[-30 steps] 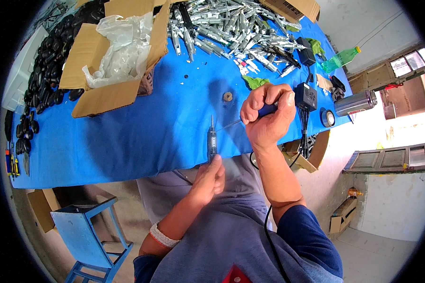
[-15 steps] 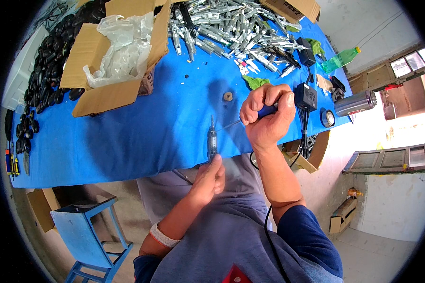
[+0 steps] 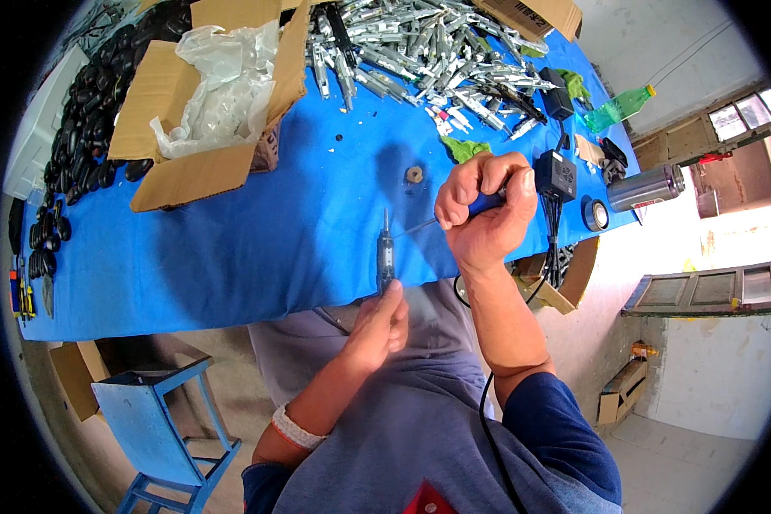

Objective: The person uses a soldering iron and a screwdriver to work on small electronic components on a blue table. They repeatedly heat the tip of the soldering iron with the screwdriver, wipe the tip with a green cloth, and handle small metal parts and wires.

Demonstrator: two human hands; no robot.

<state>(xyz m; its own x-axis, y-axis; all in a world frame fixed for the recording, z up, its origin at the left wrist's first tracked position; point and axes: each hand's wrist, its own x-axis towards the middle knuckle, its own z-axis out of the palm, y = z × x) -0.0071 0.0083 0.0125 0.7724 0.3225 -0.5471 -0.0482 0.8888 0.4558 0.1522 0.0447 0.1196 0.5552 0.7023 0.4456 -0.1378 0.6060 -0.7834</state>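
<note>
1. The left hand (image 3: 377, 330) has its grip closed on the lower end of a slim, dark device (image 3: 386, 257), thumb laid along it.
2. The device stands nearly upright in the view, its thin metal tip pointing away from the person, in front of the near edge of the table (image 3: 257, 231), which is covered in blue cloth.
3. The right hand (image 3: 487, 214) has its grip wrapped around the blue handle of a screwdriver (image 3: 486, 202).
4. The screwdriver's thin shaft points left toward the device's upper part; whether the 2 touch, I cannot tell.
5. Beyond the hands, a small round tan piece (image 3: 414, 175) lies on the cloth.
6. Farther back is a large pile of silvery parts (image 3: 437, 51), with a green cloth (image 3: 465, 150) near its front.
7. To the left, an opened cardboard box (image 3: 184, 190) holds crumpled clear plastic (image 3: 223, 94); a heap of black rounded pieces (image 3: 94, 111) lies beside it.
8. To the right are a black adapter (image 3: 556, 176), a green bottle (image 3: 621, 108) and a metal flask (image 3: 647, 188).
</note>
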